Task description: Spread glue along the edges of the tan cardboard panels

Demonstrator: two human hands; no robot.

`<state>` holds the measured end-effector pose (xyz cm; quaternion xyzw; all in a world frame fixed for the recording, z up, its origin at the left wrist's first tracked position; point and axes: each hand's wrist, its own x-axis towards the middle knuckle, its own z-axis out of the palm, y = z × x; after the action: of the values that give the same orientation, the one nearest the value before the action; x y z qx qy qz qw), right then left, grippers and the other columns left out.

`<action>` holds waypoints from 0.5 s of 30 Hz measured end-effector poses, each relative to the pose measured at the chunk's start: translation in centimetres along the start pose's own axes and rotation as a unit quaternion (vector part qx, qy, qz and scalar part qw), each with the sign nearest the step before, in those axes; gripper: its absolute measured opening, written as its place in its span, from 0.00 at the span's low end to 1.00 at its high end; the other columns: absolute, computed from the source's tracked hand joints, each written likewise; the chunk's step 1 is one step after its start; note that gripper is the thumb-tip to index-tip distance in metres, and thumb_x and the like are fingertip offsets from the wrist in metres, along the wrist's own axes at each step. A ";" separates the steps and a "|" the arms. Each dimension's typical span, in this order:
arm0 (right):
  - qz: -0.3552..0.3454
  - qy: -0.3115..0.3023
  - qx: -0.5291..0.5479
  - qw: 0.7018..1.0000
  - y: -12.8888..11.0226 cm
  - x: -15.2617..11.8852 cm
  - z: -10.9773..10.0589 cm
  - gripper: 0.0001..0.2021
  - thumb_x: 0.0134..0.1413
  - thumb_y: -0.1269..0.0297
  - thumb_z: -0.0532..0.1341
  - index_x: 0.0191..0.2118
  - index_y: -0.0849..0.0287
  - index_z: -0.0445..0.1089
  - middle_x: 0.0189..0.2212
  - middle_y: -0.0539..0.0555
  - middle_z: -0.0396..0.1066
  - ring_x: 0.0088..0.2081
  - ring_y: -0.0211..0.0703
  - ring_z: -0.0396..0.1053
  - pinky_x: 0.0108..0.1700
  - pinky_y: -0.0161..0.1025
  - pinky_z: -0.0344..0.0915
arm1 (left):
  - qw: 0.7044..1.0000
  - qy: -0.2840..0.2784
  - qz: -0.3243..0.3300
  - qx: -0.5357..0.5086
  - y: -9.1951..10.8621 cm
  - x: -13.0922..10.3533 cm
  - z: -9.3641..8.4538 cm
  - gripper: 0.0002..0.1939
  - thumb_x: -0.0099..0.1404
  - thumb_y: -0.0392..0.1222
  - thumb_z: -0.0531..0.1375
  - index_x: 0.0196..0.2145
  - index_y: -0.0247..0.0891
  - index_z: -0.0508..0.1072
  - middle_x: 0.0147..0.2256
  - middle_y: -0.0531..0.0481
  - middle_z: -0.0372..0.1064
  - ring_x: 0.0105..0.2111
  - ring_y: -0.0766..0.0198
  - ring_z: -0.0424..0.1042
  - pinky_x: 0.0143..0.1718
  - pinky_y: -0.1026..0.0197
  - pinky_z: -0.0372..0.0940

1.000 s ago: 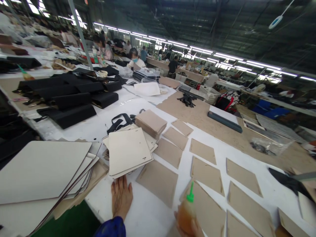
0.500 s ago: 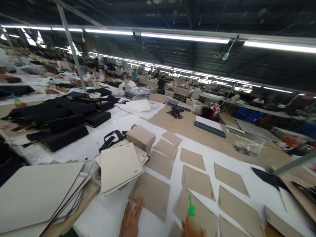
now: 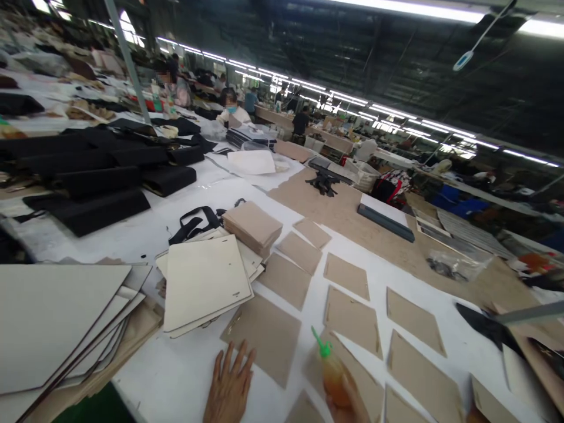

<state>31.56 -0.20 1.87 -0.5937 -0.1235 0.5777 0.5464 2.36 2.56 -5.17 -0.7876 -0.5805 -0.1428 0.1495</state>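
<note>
Left hand point(image 3: 229, 388) lies flat, fingers spread, touching the near brown card point(image 3: 261, 336): thin, light, bendy, best lifted by an edge. Right hand point(image 3: 348, 405) grips the soft, squeezable glue bottle point(image 3: 332, 373) round its body.

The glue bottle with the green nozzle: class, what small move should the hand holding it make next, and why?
Probably tip the glue bottle down until its nozzle meets the brown card. The right hand holds it tilted just above the table, and the left hand lies flat at that card's near edge, seemingly steadying it.
</note>
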 end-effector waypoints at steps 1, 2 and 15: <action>0.011 0.025 -0.013 1.000 -0.8 0.2 0.5 0.32 0.33 0.45 0.71 0.47 0.45 0.66 0.39 0.49 0.76 0.39 0.50 0.74 0.32 0.40 0.70 | 1.000 0.000 -0.007 0.003 0.4 0.2 0.2 0.27 0.61 0.40 0.56 0.59 0.49 0.61 0.60 0.50 0.63 0.60 0.45 0.58 0.59 0.38 0.50; 0.016 0.049 -0.036 0.998 -1.7 0.3 1.0 0.35 0.31 0.43 0.71 0.49 0.46 0.64 0.40 0.50 0.75 0.40 0.52 0.74 0.30 0.39 0.69 | 1.000 0.001 -0.019 0.007 0.9 0.4 0.3 0.25 0.61 0.38 0.56 0.57 0.47 0.65 0.58 0.47 0.65 0.59 0.44 0.60 0.59 0.37 0.51; -0.279 0.031 -0.381 0.881 -4.4 2.8 3.4 0.30 0.44 0.46 0.66 0.51 0.56 0.63 0.47 0.59 0.70 0.44 0.55 0.71 0.49 0.51 0.69 | 0.998 -0.013 -0.065 0.021 2.6 2.5 -0.1 0.28 0.63 0.44 0.57 0.60 0.51 0.58 0.54 0.43 0.69 0.55 0.50 0.65 0.60 0.38 0.48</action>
<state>31.78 5.34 4.69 -0.7146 -0.4773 0.2906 0.4208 5.51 3.95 -4.31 -0.7469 -0.6351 -0.1295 0.1486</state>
